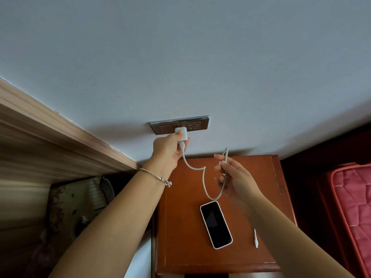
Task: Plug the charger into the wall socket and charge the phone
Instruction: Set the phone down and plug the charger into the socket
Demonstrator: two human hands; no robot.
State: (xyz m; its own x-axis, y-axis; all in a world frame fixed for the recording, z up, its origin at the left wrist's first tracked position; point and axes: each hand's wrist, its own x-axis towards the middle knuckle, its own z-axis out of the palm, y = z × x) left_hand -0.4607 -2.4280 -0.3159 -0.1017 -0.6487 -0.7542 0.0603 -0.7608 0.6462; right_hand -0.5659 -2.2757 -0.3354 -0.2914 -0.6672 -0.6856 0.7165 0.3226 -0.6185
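My left hand point(167, 147) grips the white charger block point(182, 133) and holds it against the left outlet of the metal wall socket plate point(197, 125). A white cable point(204, 181) runs from the block down in a loop over the nightstand. My right hand point(232, 177) pinches a folded stretch of that cable above the nightstand. The cable's free plug end point(255, 238) lies on the wood to the right of the phone point(216, 224). The phone rests face up with a dark screen and a white case.
The orange-brown wooden nightstand point(180, 247) stands against the pale wall. A light wooden headboard point(50, 141) runs along the left, with cluttered items below it. A red quilted mattress point(353, 207) lies at the right edge.
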